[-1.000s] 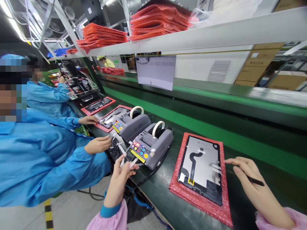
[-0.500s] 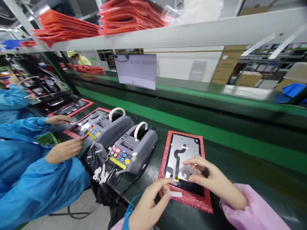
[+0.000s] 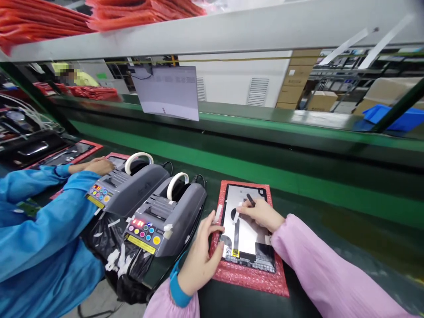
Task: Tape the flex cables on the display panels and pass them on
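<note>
A flat display panel (image 3: 247,233) with a silvery back lies on a red bubble-wrap sheet (image 3: 249,281). A dark flex cable (image 3: 236,236) runs down it to a yellow-edged end. My right hand (image 3: 261,215) is over the panel's upper part, pinching a strip of white tape (image 3: 236,216) at the cable's upper bend. A short black pen-like tool (image 3: 251,200) sticks up from the same hand. My left hand (image 3: 200,258) rests along the panel's left edge, fingers and thumb apart. Another white tape strip (image 3: 217,213) is at its index fingertip, seemingly clinging there.
Two grey tape dispensers (image 3: 167,214) stand left of the panel, with a black bag (image 3: 109,238) of tape scraps in front. A co-worker's blue sleeve (image 3: 62,221) reaches in beyond. The overhead shelf (image 3: 205,42) carries red bubble-wrap bags; a blue bin (image 3: 395,117) stands back right.
My right hand has moved up the panel with a tape strip at its fingers. My left hand has gone from the lower edge to the left side and spread. The view has shifted right.
</note>
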### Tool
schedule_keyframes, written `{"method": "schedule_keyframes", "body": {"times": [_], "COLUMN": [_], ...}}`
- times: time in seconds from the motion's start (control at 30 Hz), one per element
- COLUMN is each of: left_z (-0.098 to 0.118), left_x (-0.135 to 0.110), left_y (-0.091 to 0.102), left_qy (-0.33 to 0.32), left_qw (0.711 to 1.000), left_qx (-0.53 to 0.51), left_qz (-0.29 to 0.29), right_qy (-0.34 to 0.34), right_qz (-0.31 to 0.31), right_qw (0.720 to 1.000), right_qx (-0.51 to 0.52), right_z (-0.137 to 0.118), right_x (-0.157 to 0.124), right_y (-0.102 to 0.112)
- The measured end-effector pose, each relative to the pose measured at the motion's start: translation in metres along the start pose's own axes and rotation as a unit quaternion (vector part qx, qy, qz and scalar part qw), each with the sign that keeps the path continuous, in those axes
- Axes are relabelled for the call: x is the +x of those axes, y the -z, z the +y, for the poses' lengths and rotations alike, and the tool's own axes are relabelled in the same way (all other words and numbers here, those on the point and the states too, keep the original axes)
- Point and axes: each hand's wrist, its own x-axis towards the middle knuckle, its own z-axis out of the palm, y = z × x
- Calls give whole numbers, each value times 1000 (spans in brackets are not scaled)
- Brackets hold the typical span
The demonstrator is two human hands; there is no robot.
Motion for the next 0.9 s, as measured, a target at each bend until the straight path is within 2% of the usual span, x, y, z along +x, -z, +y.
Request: {"method": "schedule_keyframes", "body": {"times": [0.17,0.33,0.57,0.7,0.8,0.9], "left_z": [-8,-15,-22,-23,-27,-27], "left_x": [12,22,25,23,21,17], "left_y": [3,1,-2,-5,-6,-7], "left_qy": [-75,-99,-101,-94,-90,-84], "left_qw": [992,983,981,983,985,988], "left_qx": [58,93,106,106,98,85], "left_qz": [-84,-120,-124,-117,-108,-97], "right_qy": [7,30,44,47,27,24], "right_qz": [-10,1,34,78,128,148], "right_qw": [1000,998,990,984,979,980], "right_qx": [-18,-59,-129,-155,-157,-130], "right_z": [8,11,11,12,11,8], "right_x": [12,16,16,19,29,32], "right_y": [-13,-14,-19,-21,-16,-5]}}
